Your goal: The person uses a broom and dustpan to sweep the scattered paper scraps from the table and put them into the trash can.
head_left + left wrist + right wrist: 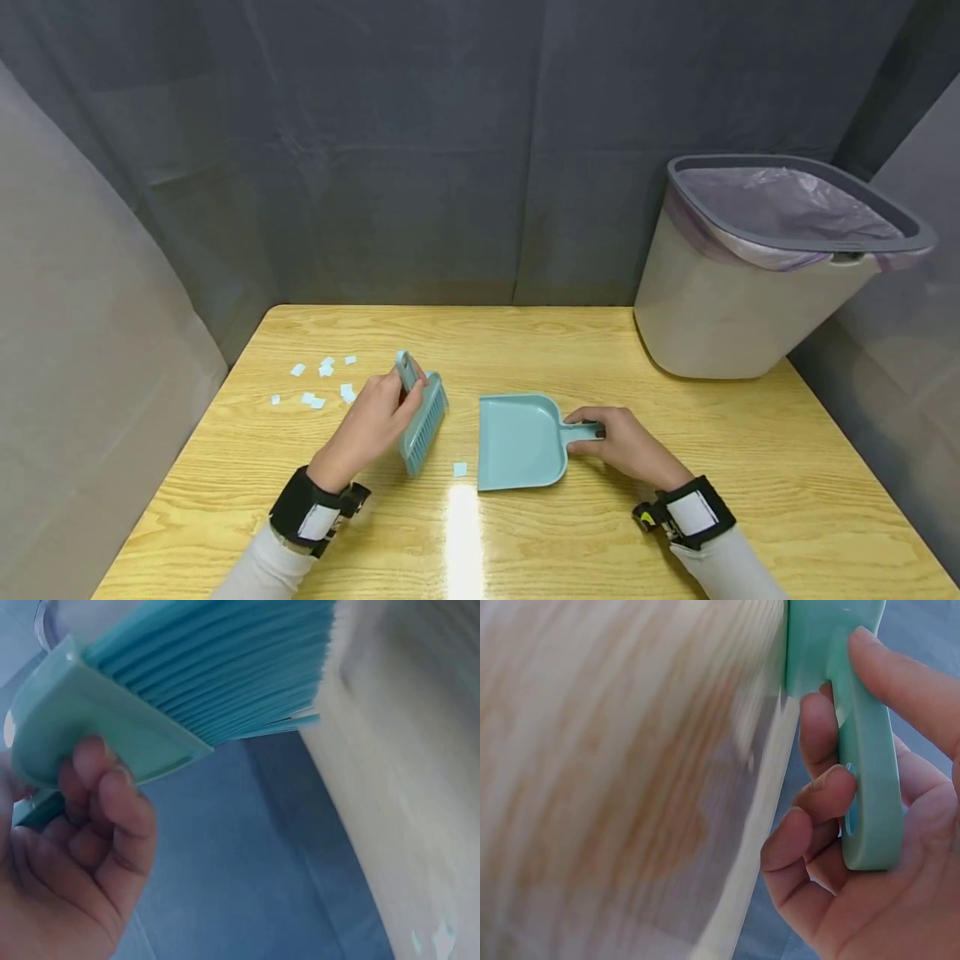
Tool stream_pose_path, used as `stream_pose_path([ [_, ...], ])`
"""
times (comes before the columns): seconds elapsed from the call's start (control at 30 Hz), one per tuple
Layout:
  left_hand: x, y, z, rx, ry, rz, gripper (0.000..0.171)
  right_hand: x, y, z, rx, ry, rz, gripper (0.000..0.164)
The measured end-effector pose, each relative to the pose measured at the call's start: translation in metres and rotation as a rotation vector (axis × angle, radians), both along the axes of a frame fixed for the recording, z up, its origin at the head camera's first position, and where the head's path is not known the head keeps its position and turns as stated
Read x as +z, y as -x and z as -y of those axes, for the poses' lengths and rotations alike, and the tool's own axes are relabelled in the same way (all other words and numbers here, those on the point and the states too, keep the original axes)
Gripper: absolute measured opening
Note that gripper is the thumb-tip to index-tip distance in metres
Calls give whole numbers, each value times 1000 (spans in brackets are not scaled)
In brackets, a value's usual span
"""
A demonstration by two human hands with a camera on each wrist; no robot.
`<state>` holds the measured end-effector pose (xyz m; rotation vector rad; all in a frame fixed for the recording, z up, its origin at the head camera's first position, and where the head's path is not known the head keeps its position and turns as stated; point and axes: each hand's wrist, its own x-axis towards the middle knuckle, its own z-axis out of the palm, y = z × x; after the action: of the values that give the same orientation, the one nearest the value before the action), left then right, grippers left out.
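Observation:
My left hand (372, 421) grips a light teal hand brush (425, 423) by its handle, the bristles angled down to the right. In the left wrist view curled fingers wrap the brush (112, 724), and its bristles fan toward the table. My right hand (622, 442) holds the handle of a matching dustpan (521, 442), which lies with its open edge facing left. Thumb and fingers close round that handle (874, 772) in the right wrist view. One small pale paper piece (460, 470) sits between brush and dustpan. Several more paper scraps (326, 367) are scattered left of the brush.
A beige trash bin (720, 300) with a grey rim and a plastic liner stands at the back right of the wooden table (562, 550). Dark cloth (405, 167) hangs behind the table, and paler cloth (82, 333) lines the left side.

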<state>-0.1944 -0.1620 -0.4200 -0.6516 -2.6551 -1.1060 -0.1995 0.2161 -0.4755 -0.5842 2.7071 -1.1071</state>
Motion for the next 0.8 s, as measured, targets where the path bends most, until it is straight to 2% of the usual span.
stream_pose_path([
  [0.13, 6, 7, 17, 73, 40, -63, 16, 1, -1, 0, 1, 2, 3, 29],
  [0.33, 12, 22, 57, 234, 150, -183, 18, 2, -2, -1, 3, 3, 2, 29],
  [0.63, 16, 28, 118, 429, 299, -263, 21, 3, -2, -2, -5, -8, 7, 29],
  [0.8, 12, 30, 145, 506, 341, -259, 19, 2, -2, -1, -3, -4, 6, 30],
])
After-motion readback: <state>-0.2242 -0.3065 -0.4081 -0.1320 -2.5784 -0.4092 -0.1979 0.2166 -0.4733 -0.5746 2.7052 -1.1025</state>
